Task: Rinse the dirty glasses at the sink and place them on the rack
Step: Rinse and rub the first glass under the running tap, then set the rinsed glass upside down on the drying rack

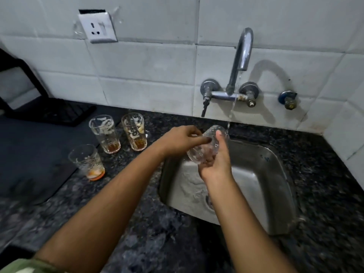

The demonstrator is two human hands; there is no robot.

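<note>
A clear patterned glass (204, 148) lies tilted over the steel sink (275, 174), its mouth towards the thin water stream falling from the tap (241, 60). My right hand (216, 160) cups the glass from below and the right. My left hand (183, 139) has its fingers at the glass's rim and inside it. Three dirty glasses with orange-brown residue stand on the counter to the left: one at the rear left (104, 133), one at the rear right (134, 133), one nearer me (87, 162).
A black rack (49, 113) stands at the back left on a dark mat (29, 154). The counter is dark speckled granite (137, 223). The tiled wall carries a socket (98, 27) and a side valve (287, 99).
</note>
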